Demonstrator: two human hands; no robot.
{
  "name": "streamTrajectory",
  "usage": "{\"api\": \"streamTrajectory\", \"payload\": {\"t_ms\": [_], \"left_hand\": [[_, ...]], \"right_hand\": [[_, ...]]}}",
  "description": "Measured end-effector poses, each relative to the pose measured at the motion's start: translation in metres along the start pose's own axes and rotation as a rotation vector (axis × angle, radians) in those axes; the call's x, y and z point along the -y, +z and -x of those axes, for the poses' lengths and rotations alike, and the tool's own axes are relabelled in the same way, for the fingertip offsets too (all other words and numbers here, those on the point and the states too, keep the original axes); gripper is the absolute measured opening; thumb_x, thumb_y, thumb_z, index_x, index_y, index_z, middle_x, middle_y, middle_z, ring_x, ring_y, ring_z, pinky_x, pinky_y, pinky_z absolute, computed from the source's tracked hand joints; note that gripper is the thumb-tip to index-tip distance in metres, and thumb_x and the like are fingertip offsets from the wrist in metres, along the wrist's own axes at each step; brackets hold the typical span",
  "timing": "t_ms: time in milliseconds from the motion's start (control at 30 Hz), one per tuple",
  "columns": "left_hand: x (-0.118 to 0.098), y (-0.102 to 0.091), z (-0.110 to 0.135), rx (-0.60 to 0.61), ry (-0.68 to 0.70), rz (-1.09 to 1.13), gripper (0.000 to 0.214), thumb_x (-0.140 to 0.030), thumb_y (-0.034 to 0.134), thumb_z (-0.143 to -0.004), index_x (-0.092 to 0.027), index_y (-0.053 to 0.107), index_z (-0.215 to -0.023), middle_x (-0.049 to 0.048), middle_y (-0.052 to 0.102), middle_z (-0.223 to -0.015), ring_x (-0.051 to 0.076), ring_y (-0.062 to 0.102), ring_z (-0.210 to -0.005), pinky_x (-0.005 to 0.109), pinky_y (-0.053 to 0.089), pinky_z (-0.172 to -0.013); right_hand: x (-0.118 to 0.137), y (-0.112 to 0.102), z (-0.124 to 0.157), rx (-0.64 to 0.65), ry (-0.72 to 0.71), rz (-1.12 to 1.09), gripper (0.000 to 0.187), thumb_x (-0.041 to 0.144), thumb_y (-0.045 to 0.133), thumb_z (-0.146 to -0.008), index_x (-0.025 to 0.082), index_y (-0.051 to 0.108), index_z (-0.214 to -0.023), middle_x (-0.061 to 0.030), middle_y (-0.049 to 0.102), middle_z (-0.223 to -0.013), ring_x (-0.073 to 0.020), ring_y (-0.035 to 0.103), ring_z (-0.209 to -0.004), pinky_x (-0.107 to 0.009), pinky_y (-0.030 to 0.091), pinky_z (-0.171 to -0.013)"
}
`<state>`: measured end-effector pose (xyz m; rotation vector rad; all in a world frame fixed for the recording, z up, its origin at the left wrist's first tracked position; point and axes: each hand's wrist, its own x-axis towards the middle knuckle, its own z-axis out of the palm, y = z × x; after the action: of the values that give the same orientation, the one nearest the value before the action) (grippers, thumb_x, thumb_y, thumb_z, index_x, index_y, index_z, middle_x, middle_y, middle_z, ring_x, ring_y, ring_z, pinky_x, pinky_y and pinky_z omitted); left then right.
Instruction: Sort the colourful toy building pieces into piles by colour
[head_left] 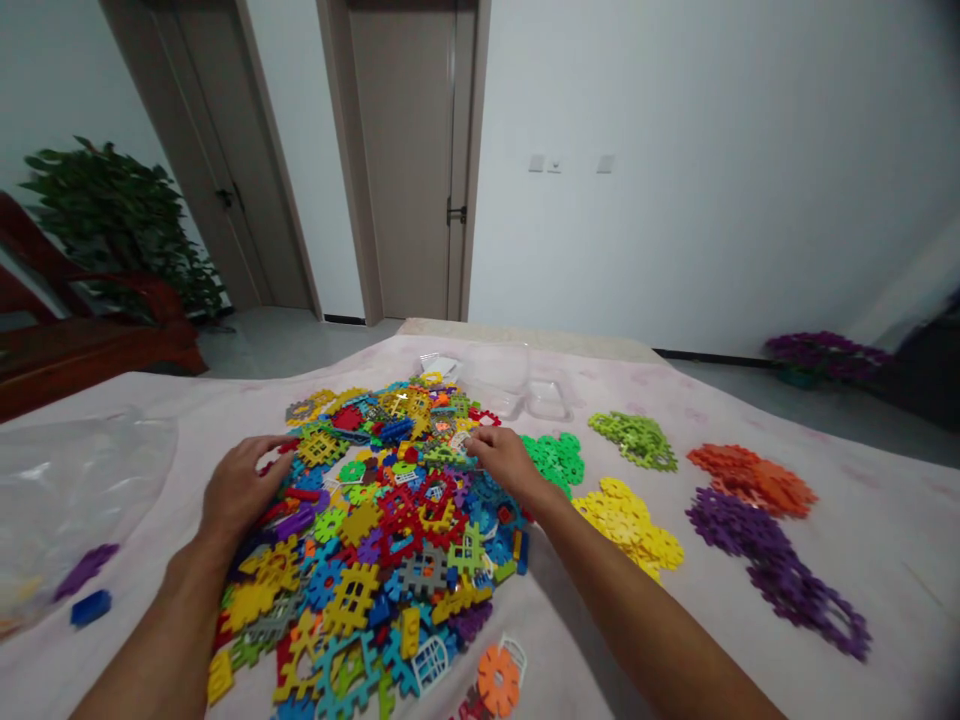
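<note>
A big mixed heap of colorful plastic building pieces (360,525) lies in front of me, with gears, square lattices, bricks and small white window frames in it. At its left edge rests my left hand (244,485), thumb and forefinger apart beside some red pieces. My right hand (504,458) reaches over the heap's right side, its fingers pinched together among the pieces; what lies between the fingertips is too small to make out. Just beyond that hand are green flower-shaped discs (559,460), and yellow discs (626,525) lie next to my right forearm.
Farther right are piles of lime (634,440), orange (754,478) and purple discs (776,570). Clear plastic trays (547,400) stand behind the heap. A transparent bag (82,510) lies at left, near a blue brick (91,608). An orange disc (499,680) sits at the front.
</note>
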<state>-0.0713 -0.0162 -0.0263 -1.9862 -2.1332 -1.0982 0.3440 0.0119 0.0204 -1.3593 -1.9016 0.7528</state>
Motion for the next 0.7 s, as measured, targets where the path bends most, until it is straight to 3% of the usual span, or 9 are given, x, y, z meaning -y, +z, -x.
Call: {"api": "streamTrajectory", "payload": {"t_ms": [100, 167, 300, 400, 533, 600, 700], "left_hand": [[-0.028, 0.002, -0.002, 0.147, 0.119, 0.06, 0.041, -0.054, 0.053, -0.09, -0.024, 0.075, -0.109, 0.0058, 0.073, -0.117, 0.025, 0.068, -0.102, 0.034, 0.052, -0.09], [-0.043, 0.011, -0.002, 0.298, 0.157, 0.06, 0.044, -0.055, 0.056, -0.089, -0.025, 0.074, -0.116, 0.0058, 0.073, -0.121, 0.025, 0.067, -0.106, 0.034, 0.051, -0.092], [-0.056, 0.034, 0.0, 0.446, 0.117, -0.014, 0.049, -0.054, 0.061, -0.084, -0.022, 0.071, -0.119, 0.0101, 0.072, -0.122, 0.029, 0.065, -0.112, 0.035, 0.048, -0.093], [-0.055, 0.039, 0.001, 0.451, 0.052, -0.023, 0.044, -0.054, 0.062, -0.083, -0.022, 0.07, -0.112, 0.0086, 0.074, -0.113, 0.028, 0.067, -0.104, 0.032, 0.048, -0.083], [-0.062, 0.029, 0.0, 0.278, 0.053, 0.005, 0.032, -0.052, 0.063, -0.081, -0.021, 0.068, -0.087, 0.0071, 0.072, -0.094, 0.025, 0.065, -0.089, 0.031, 0.046, -0.075], [-0.077, 0.023, 0.0, 0.23, 0.047, 0.1, 0.033, -0.053, 0.06, -0.083, -0.021, 0.067, -0.081, 0.006, 0.071, -0.087, 0.024, 0.064, -0.084, 0.032, 0.047, -0.074], [-0.12, 0.02, 0.004, 0.365, 0.025, 0.39, 0.036, -0.055, 0.06, -0.085, -0.02, 0.07, -0.086, 0.0035, 0.071, -0.08, 0.022, 0.065, -0.078, 0.031, 0.05, -0.071]], "right_hand": [[0.011, 0.012, 0.022, 0.058, -0.136, -0.087, 0.016, 0.026, 0.063, -0.088, 0.022, 0.079, -0.089, 0.0004, 0.077, -0.086, -0.0172, 0.07, -0.081, -0.026, 0.05, -0.075], [0.013, 0.018, 0.034, 0.027, -0.17, -0.109, 0.021, 0.023, 0.064, -0.087, 0.026, 0.08, -0.1, -0.0001, 0.079, -0.099, -0.0187, 0.071, -0.091, -0.03, 0.052, -0.084], [0.006, 0.02, 0.052, -0.122, -0.127, -0.089, 0.023, 0.021, 0.059, -0.089, 0.027, 0.08, -0.097, -0.0009, 0.079, -0.094, -0.0195, 0.072, -0.087, -0.033, 0.053, -0.083], [-0.003, 0.022, 0.061, -0.217, -0.131, -0.093, 0.022, 0.022, 0.059, -0.09, 0.025, 0.08, -0.096, -0.0025, 0.079, -0.095, -0.0209, 0.071, -0.09, -0.034, 0.053, -0.085], [-0.009, 0.028, 0.069, -0.331, -0.138, -0.119, 0.021, 0.025, 0.058, -0.092, 0.024, 0.079, -0.096, -0.0044, 0.077, -0.095, -0.0226, 0.071, -0.093, -0.037, 0.052, -0.087], [-0.008, 0.029, 0.071, -0.349, -0.152, -0.144, 0.021, 0.027, 0.058, -0.093, 0.024, 0.079, -0.096, -0.0047, 0.077, -0.097, -0.0227, 0.071, -0.095, -0.037, 0.052, -0.089], [-0.004, 0.026, 0.072, -0.343, -0.147, -0.22, 0.019, 0.029, 0.062, -0.092, 0.025, 0.078, -0.1, -0.0043, 0.078, -0.1, -0.0222, 0.07, -0.096, -0.037, 0.052, -0.089]]}}
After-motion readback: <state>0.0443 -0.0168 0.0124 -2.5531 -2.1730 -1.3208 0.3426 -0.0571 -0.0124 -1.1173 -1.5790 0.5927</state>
